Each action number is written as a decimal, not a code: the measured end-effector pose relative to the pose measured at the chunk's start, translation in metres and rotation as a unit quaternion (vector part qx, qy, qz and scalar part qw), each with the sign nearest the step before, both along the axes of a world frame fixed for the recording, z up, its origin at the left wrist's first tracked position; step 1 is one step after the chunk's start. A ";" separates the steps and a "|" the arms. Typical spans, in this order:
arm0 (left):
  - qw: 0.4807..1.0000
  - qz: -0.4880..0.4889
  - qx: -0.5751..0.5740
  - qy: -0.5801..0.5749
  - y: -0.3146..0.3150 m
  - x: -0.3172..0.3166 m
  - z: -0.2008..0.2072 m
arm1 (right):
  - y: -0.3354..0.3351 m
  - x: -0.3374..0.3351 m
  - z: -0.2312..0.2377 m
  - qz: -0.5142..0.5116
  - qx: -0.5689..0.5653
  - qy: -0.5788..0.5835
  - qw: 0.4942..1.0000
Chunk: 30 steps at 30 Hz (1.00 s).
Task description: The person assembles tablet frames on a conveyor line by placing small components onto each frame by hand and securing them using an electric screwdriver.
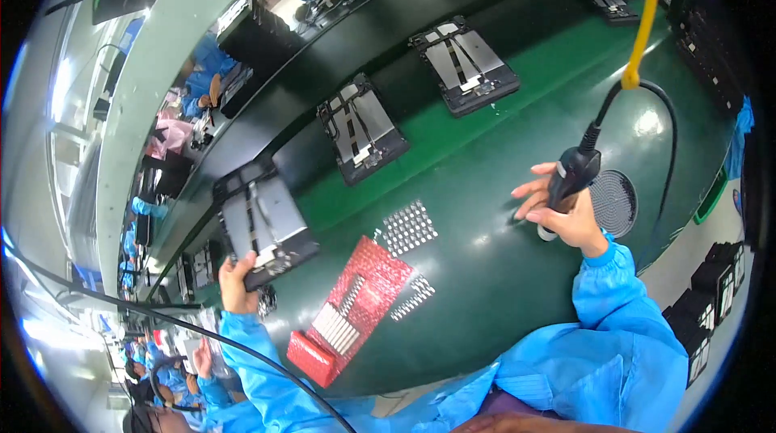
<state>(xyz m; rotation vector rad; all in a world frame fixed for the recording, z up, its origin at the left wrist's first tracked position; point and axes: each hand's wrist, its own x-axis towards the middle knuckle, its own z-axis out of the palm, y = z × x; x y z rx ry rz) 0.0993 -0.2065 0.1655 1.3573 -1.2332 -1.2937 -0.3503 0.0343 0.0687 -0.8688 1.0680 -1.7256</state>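
Observation:
An opened tablet-like device [279, 211] with a black frame, silver plates and dark ribbon strips lies tilted at the left of the green bench. My left hand [237, 283] grips its near corner, thumb on top; the fingers underneath are hidden. Off to the right, my right hand [575, 223] is wrapped around a black corded electric screwdriver [574, 170] held above the bench, some fingers stretched out. The screwdriver's tip is hidden behind the hand. Between my hands lies red bubble wrap [380, 267] with white strips [333, 328] on it.
Sheets of small silvery round pieces [410, 228] lie beside the wrap. Similar opened devices [362, 130] line the far side. A round black perforated disc [614, 202] sits by my right wrist. A yellow cord [643, 21] hangs above. Co-workers in blue sleeves [208, 69] are at far left.

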 end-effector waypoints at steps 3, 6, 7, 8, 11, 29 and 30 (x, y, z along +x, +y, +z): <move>0.989 -0.098 0.067 0.084 0.103 -0.090 0.005 | 0.014 -0.009 0.004 -0.036 0.010 0.039 0.999; 0.975 -0.116 0.130 0.137 0.183 -0.157 -0.042 | 0.031 -0.024 0.018 -0.091 -0.042 0.057 0.993; 0.962 -0.152 0.146 0.172 0.202 -0.180 -0.057 | 0.034 -0.030 0.023 -0.099 -0.059 0.065 0.991; 0.954 -0.167 0.157 0.192 0.219 -0.200 -0.074 | 0.036 -0.034 0.026 -0.102 -0.075 0.072 0.989; 0.935 -0.196 0.180 0.234 0.254 -0.245 -0.109 | 0.050 -0.045 0.033 -0.105 -0.108 0.094 0.984; 0.827 -0.173 -0.300 -0.443 0.158 -0.129 -0.101 | 0.067 -0.047 0.026 -0.165 -0.108 0.184 0.963; 0.829 -0.179 -0.298 -0.439 0.159 -0.129 -0.100 | 0.067 -0.048 0.027 -0.169 -0.102 0.188 0.962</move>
